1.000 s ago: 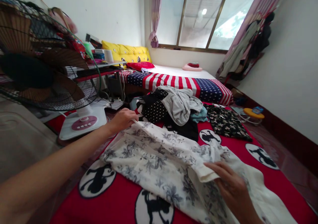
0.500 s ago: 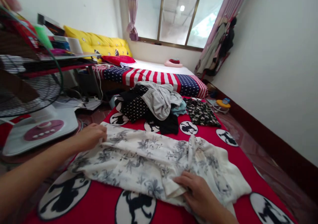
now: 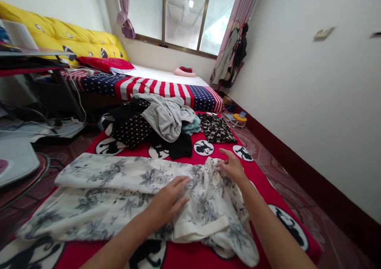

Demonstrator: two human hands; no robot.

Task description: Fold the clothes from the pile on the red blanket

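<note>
The white floral garment (image 3: pixel 119 173) lies on the red cloth (image 3: pixel 190 258), long axis left to right, mostly left of the hands. The left hand (image 3: pixel 169 200), nearer its left end, rests on it, fingers loosely spread. Farther right, the right hand (image 3: pixel 233 166) touches bunched fabric; grip indeterminable. Beyond: clothes pile (image 3: pixel 166 122).

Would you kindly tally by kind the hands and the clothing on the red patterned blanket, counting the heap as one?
Bare left hand and right hand: 2
White cloth garment with grey flowers: 1
Flat black floral garment: 1
Mixed clothes heap: 1
Total: 5
</note>
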